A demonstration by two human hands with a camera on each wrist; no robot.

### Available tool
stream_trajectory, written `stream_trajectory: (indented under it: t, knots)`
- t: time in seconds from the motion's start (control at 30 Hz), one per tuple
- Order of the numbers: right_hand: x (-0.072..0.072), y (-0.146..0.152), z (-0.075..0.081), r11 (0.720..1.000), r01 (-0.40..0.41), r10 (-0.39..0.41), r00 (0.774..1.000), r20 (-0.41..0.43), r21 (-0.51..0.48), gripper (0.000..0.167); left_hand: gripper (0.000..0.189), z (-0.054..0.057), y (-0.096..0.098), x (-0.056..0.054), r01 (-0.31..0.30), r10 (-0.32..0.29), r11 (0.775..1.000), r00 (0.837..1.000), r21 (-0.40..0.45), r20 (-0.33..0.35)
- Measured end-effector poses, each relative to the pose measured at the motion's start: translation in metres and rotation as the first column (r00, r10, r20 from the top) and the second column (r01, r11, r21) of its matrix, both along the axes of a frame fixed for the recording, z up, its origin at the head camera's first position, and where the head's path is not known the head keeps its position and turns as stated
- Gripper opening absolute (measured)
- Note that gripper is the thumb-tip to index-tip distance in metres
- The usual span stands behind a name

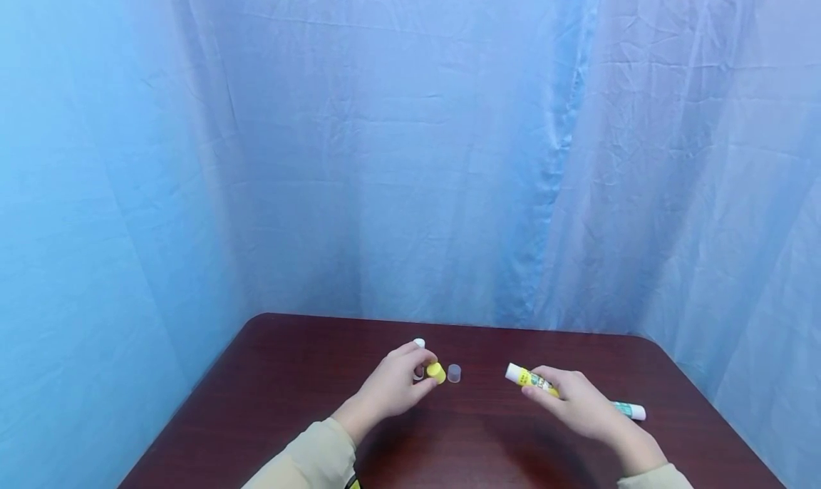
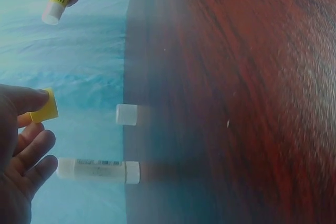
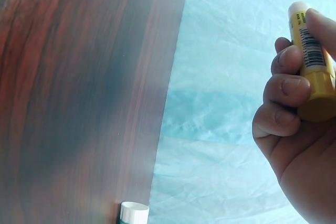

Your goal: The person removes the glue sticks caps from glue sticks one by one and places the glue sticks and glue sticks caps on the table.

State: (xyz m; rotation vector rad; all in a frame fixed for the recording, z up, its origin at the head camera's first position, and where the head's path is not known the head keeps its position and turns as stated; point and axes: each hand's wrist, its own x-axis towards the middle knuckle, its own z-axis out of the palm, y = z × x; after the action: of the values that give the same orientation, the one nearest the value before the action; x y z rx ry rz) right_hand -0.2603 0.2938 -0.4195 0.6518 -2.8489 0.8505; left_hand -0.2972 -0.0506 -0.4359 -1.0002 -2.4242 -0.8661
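My left hand (image 1: 393, 383) pinches a yellow cap (image 2: 45, 107) between thumb and fingers, above the table. The right hand (image 1: 580, 402) holds a yellow glue stick (image 3: 311, 51) with a barcode label, its white end (image 1: 513, 373) pointing up and left toward the other hand. Beside the left hand, a small translucent cap (image 1: 454, 373) stands on the table. Behind that hand is a white glue stick (image 2: 100, 170), upright and partly hidden in the head view.
A green-and-white glue stick (image 1: 630, 410) lies on the dark red wooden table (image 1: 288, 375), partly hidden behind the right hand. Light blue curtains (image 1: 410, 154) hang around the table's back and sides.
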Motion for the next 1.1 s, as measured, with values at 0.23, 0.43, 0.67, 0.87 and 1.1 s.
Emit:
stream_trajectory:
  t: [0.23, 0.43, 0.67, 0.87, 1.1]
  knots:
    - [-0.001, 0.005, -0.002, 1.000, 0.028, -0.028, 0.999, -0.019, 0.014, 0.036, 0.021, -0.004, 0.012, 0.000, -0.018, 0.019, 0.999, 1.000, -0.044, 0.014]
    - [-0.001, 0.008, -0.004, 0.999, 0.034, -0.034, 0.999, -0.013, 0.026, 0.037, 0.020, -0.009, 0.024, -0.002, -0.042, 0.041, 0.995, 0.999, -0.087, -0.013]
    - [-0.001, 0.010, -0.007, 0.997, 0.053, -0.053, 0.999, 0.008, 0.051, 0.043, 0.018, -0.014, 0.033, -0.003, -0.120, 0.123, 0.976, 0.992, -0.183, 0.001]
    - [-0.001, 0.011, -0.007, 0.995, 0.072, -0.073, 0.997, 0.015, 0.066, 0.043, 0.013, -0.016, 0.039, -0.005, -0.153, 0.168, 0.961, 0.985, -0.231, 0.046]
    - [-0.001, 0.013, -0.009, 0.993, 0.083, -0.085, 0.996, 0.017, 0.078, 0.041, 0.015, -0.019, 0.045, -0.008, -0.154, 0.183, 0.953, 0.979, -0.262, 0.088]
